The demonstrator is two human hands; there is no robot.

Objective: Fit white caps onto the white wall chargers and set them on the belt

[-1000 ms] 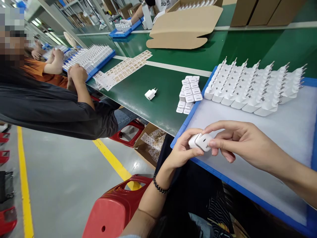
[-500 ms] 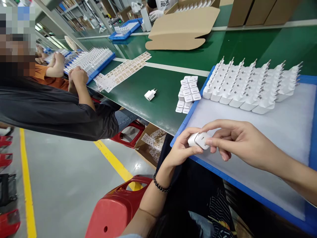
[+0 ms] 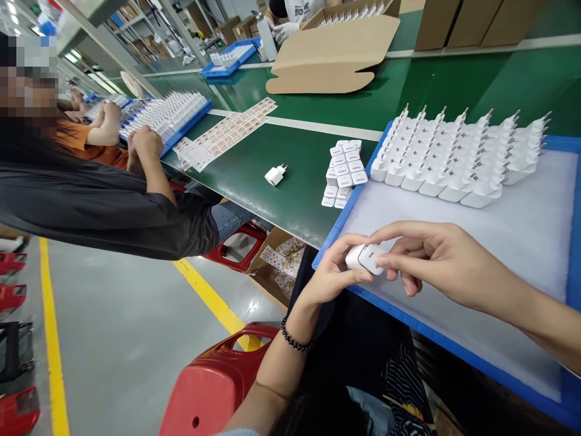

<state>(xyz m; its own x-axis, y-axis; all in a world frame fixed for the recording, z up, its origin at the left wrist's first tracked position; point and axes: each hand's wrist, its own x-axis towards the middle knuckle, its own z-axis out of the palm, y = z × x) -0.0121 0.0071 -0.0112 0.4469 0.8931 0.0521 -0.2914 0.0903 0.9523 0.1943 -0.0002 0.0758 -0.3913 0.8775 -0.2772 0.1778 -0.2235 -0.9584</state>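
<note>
A small white charger plug (image 3: 365, 257) is held between both my hands at the near left corner of a blue tray (image 3: 345, 212) lined with white foam. My left hand (image 3: 333, 275) wraps it from below with thumb and fingers. My right hand (image 3: 431, 257) pinches its end face with fingertips. Rows of white charger plugs (image 3: 458, 160) stand with prongs up at the tray's far side. Beside the tray lies a stack of small white labels (image 3: 345, 172), and one loose plug (image 3: 275, 174) rests on the green belt.
A co-worker in a dark sleeve (image 3: 113, 206) sits at left by another blue tray of plugs (image 3: 167, 112) and label sheets (image 3: 227, 130). An open cardboard box (image 3: 336, 51) stands at the back. Red stools (image 3: 213, 381) and a box of sheets (image 3: 279, 263) sit below.
Both hands have stayed on the plug, with my right fingertips shifting slightly on its end face. The view has drifted a little.
</note>
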